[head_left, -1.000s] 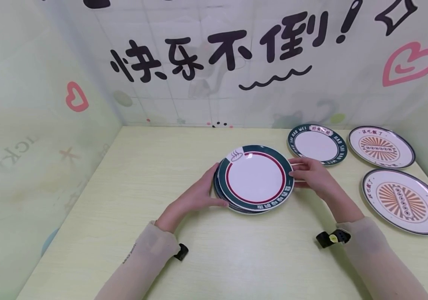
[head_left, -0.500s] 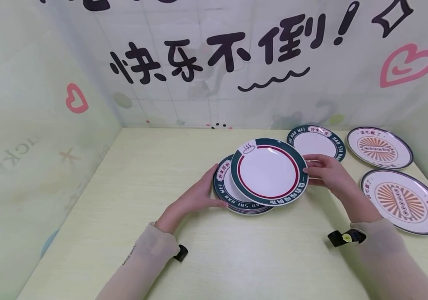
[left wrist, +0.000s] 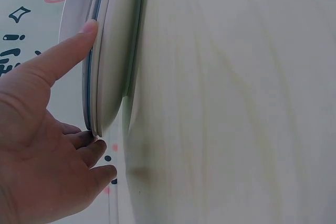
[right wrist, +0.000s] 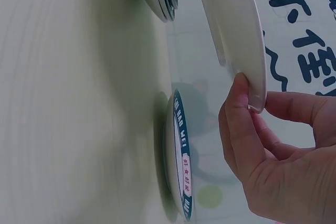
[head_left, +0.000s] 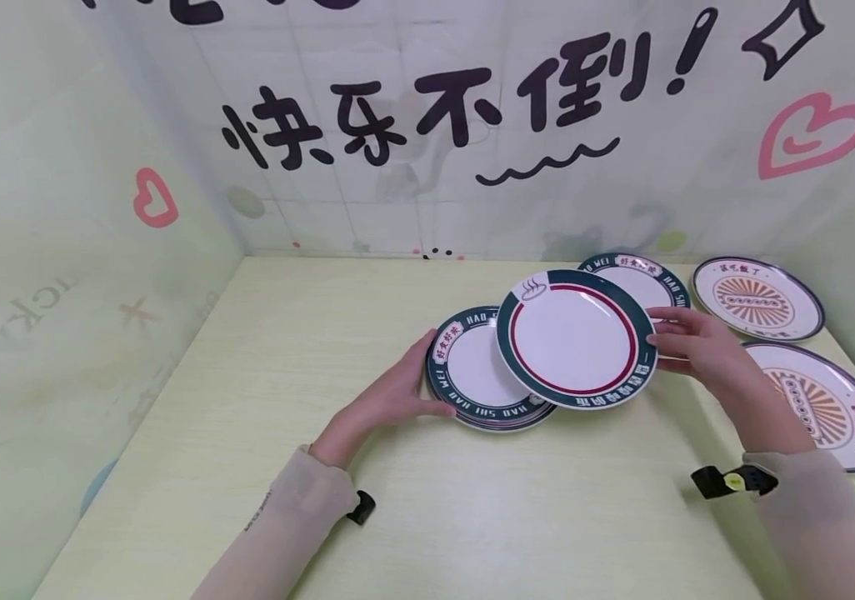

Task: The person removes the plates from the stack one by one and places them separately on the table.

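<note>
In the head view, my right hand (head_left: 705, 346) pinches the right rim of a white plate (head_left: 573, 342) with a green border and red ring. The right wrist view shows the thumb above this rim, the fingers (right wrist: 241, 129) beneath, and the plate raised off the table. Below and to its left is a stack of plates (head_left: 480, 408), whose top one has a dark green lettered border. My left hand (head_left: 397, 392) holds the stack's left edge. Up close, its thumb (left wrist: 79, 40) lies against the rims, with the fingers round the edge.
Another green-bordered plate (head_left: 641, 279) lies at the back right, partly covered by the raised plate. Further right are two plates with orange sunbursts, one behind (head_left: 757, 298) and one in front (head_left: 851, 408). Printed walls bound the pale wooden table (head_left: 285, 333) at the back and sides.
My right hand has lifted the red-ringed plate off the stack and carried it right, uncovering the green lettered plate beneath. My left hand has stayed at the stack.
</note>
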Demonstrator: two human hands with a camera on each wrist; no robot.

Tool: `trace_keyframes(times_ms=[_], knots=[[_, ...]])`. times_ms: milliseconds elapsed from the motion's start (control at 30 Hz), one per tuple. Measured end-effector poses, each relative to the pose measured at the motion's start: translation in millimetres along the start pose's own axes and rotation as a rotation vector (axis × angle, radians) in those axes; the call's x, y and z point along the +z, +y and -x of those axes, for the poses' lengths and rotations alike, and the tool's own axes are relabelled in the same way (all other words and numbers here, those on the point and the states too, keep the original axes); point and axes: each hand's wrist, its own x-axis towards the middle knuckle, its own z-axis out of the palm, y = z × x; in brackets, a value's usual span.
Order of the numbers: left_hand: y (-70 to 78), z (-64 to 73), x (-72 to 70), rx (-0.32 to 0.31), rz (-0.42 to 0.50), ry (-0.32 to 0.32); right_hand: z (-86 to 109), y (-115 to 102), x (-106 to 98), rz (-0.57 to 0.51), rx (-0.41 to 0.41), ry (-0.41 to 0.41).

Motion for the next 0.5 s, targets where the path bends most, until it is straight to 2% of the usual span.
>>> trace_keyframes(times_ms=[133,500], knots=[[-0.3,-0.1,0.1,-0.006,-0.003,-0.003,3.7,2.7,-9.1,-0.018,0.029,0.019],[-0.6,0.4,0.1,-0.012,-0.004,-0.008,11.2,21.7,-35.6,-0.028,0.023,0.015]])
